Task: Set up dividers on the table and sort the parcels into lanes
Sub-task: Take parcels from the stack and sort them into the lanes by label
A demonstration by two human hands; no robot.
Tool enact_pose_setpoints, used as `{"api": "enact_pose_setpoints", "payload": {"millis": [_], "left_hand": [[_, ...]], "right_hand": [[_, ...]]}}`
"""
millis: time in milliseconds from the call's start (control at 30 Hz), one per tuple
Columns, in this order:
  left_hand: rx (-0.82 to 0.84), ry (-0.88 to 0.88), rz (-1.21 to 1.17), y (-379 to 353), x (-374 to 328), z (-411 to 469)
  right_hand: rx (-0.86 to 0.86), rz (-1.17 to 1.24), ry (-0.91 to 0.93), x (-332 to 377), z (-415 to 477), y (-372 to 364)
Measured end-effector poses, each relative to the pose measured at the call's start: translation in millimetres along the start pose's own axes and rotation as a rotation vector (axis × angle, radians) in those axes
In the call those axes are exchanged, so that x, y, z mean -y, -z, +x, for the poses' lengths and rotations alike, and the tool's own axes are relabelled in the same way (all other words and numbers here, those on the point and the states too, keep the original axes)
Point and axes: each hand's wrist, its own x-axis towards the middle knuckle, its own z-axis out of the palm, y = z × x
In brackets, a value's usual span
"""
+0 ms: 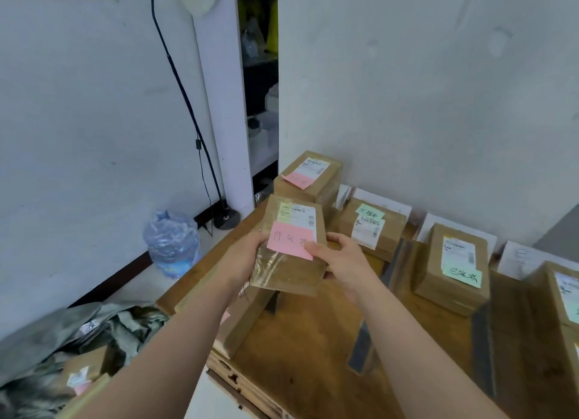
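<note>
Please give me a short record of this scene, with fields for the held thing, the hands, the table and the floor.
held thing: brown cardboard parcel with a pink paper note
hands: left hand and right hand grip its opposite sides
table: brown wooden table with dark flat divider strips lying on it
parcels on table: one pink-noted brown box at the back; green-noted brown boxes right of it
floor: clear plastic water bottle

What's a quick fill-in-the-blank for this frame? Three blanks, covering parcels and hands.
1. The left hand and right hand grip the held parcel, which bears a ____ note.
2. The rear parcel, just behind the right hand, carries a ____ note on top.
3. The water bottle stands on the ____.

Missing words: pink; green; floor.
</note>
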Motion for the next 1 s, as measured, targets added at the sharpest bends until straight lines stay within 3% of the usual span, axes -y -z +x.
{"api": "enact_pose_setpoints", "payload": {"millis": [233, 567, 1000], "left_hand": [[0.032, 0.009, 0.120, 34, -3, 63], [0.263, -0.040, 0.257, 75, 0, 151], [0.423, -0.033, 0.183, 90, 16, 180]], "right_hand": [[-0.044, 0.031, -0.051, 4, 42, -36], [-0.283, -0.002, -0.097, -4, 88, -98], [-0.467, -0.124, -0.129, -20, 103, -130]]}}
